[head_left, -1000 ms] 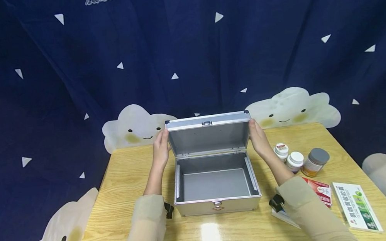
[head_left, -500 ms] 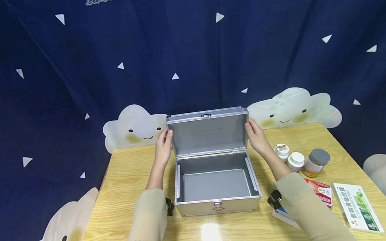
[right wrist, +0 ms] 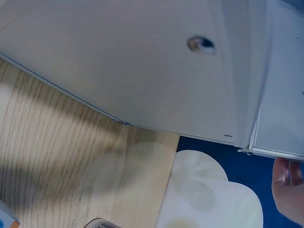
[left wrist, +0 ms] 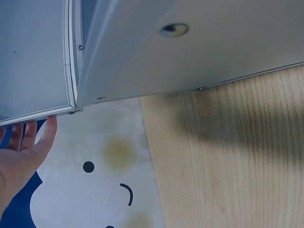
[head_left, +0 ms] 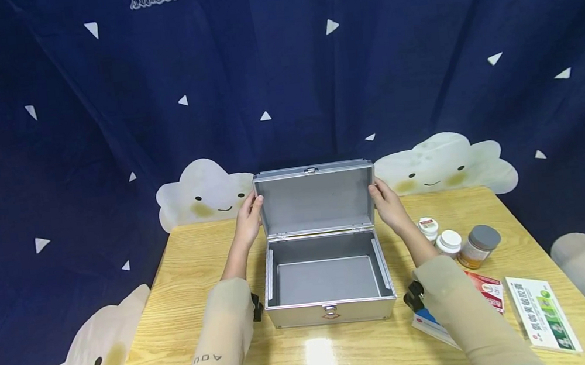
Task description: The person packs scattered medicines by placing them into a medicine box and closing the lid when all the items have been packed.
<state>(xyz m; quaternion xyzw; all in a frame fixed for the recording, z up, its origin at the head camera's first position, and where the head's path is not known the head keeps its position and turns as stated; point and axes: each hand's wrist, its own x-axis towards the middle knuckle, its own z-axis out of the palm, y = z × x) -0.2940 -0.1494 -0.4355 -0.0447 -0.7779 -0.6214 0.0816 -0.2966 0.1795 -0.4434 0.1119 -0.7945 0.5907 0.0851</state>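
A silver metal case (head_left: pixel 305 315) stands on the table with its lid (head_left: pixel 318 200) raised nearly upright at the back hinges. Nothing lies on the grey floor inside. My left hand (head_left: pixel 247 221) holds the lid's left side, thumb on the edge and fingers behind. On the opposite side, my right hand (head_left: pixel 391 207) holds the lid's right edge the same way. In the left wrist view, the left hand's fingertips (left wrist: pixel 50 124) meet the lid's rim. The right wrist view catches the right hand (right wrist: pixel 289 194) at the lid's edge, partly cut off by the frame.
Right of the case stand two white-capped bottles (head_left: pixel 448 241) and a grey-capped jar (head_left: pixel 479 245). Nearer lie a red box (head_left: pixel 488 291), a white-and-green box (head_left: pixel 544 314) and a blue-and-white box (head_left: pixel 433 327) partly under the right sleeve. A dark blue curtain (head_left: pixel 281 60) hangs behind the table (head_left: pixel 199 256).
The lid has tilted further back, showing more of its inner face. Both hands have moved along with it, staying at its sides. The case body and the items at right have stayed put.
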